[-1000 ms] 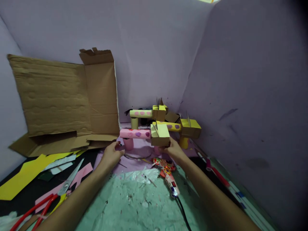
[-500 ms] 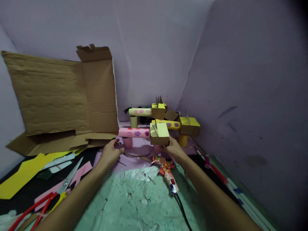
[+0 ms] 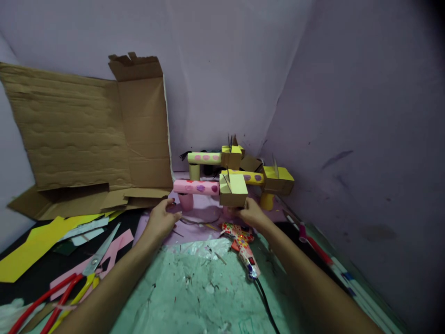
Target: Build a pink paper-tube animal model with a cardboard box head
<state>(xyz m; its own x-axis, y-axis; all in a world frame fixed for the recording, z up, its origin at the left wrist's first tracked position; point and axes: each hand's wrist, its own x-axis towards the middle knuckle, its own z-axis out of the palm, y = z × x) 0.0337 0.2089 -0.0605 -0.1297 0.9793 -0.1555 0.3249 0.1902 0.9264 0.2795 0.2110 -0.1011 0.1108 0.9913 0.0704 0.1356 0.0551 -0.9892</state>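
Note:
A pink spotted paper tube rests on pink roll legs, with a pale yellow-topped cardboard box at its right end. My left hand is beside the left pink leg, fingers apart and holding nothing. Below the box, my right hand is at the right pink leg; its fingertips are partly hidden, so its grip is unclear. Behind stand a pale green spotted figure and a yellow one, built the same way.
A patterned glue gun with a black cord lies on the green sheet. Opened cardboard stands at the left, above scissors and yellow paper. Markers line the right edge.
The view has shifted slightly, so the objects appear a little displaced. Both hands stay around the pink figure in nearly the same pose.

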